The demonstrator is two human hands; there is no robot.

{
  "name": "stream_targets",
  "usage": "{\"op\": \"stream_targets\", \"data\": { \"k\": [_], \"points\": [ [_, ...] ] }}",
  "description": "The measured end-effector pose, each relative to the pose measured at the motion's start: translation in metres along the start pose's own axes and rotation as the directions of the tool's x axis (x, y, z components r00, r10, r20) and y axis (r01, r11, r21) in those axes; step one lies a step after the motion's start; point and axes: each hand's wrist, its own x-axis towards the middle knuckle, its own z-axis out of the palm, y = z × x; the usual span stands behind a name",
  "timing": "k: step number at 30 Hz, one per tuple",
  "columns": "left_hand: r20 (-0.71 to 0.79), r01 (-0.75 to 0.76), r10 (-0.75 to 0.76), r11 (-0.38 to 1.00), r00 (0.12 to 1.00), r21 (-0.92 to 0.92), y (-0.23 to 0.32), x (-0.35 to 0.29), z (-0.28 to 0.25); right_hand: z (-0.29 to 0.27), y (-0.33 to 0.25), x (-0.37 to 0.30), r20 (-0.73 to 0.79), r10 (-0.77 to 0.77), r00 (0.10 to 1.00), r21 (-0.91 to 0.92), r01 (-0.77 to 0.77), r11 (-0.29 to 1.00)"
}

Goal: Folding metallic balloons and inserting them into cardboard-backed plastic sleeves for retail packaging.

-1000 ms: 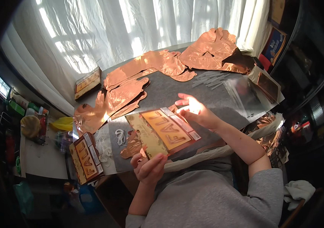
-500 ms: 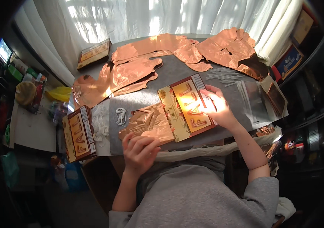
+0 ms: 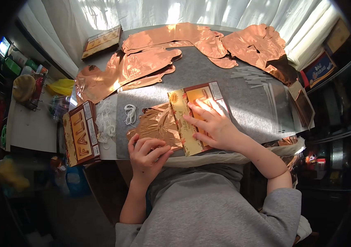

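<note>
A cream and brown printed packaging card (image 3: 179,122) lies at the table's near middle. My right hand (image 3: 214,125) rests on it, palm down with fingers spread. Partly under the card's left side is a crinkled, folded copper foil balloon (image 3: 155,124). My left hand (image 3: 146,158) is at the balloon's near edge, its fingers loosely bent and apart, with nothing seen in them. Whether its fingertips touch the foil is hard to tell. A small coil of white cord (image 3: 130,114) sits left of the balloon.
Large flat copper foil balloons (image 3: 146,70) line the table's far side. White straws (image 3: 251,76) and clear plastic bags (image 3: 278,109) lie at the right. A stack of similar cards (image 3: 81,133) stands at the left edge, beside loose white string (image 3: 106,123). Another card stack (image 3: 102,42) is farther back.
My right hand has moved left, from the card's right edge onto its face, and its fingers have spread flat. My left hand has stayed near the balloon's near edge.
</note>
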Motion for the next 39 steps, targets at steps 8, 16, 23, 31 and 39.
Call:
{"op": "stream_targets", "data": {
  "k": [8, 16, 23, 31, 39],
  "points": [
    [0.004, 0.190, -0.191, 0.973, 0.981, -0.131, 0.016, -0.017, 0.000, 0.008, 0.000, 0.004, 0.044, -0.010, 0.999, -0.022, 0.011, 1.000],
    [0.519, 0.426, -0.629, -0.309, 0.579, -0.850, 0.065, -0.032, -0.043, 0.016, 0.000, 0.002, 0.044, -0.001, 0.999, -0.108, 0.006, 0.994],
    [0.663, 0.293, -0.616, -0.599, 0.426, -0.745, 0.051, -0.004, -0.048, 0.019, 0.001, 0.001, 0.022, 0.002, 1.000, -0.101, 0.000, 0.995],
    [0.631, 0.747, -0.596, -0.076, 0.497, -0.661, 0.031, 0.029, -0.035, 0.020, 0.001, 0.001, 0.018, 0.005, 1.000, -0.100, -0.003, 0.995],
    [0.516, 0.787, -0.595, 0.489, 0.616, -0.376, -0.011, 0.045, -0.009, 0.020, 0.001, 0.000, -0.003, 0.009, 1.000, -0.063, -0.010, 0.998]
  ]
}}
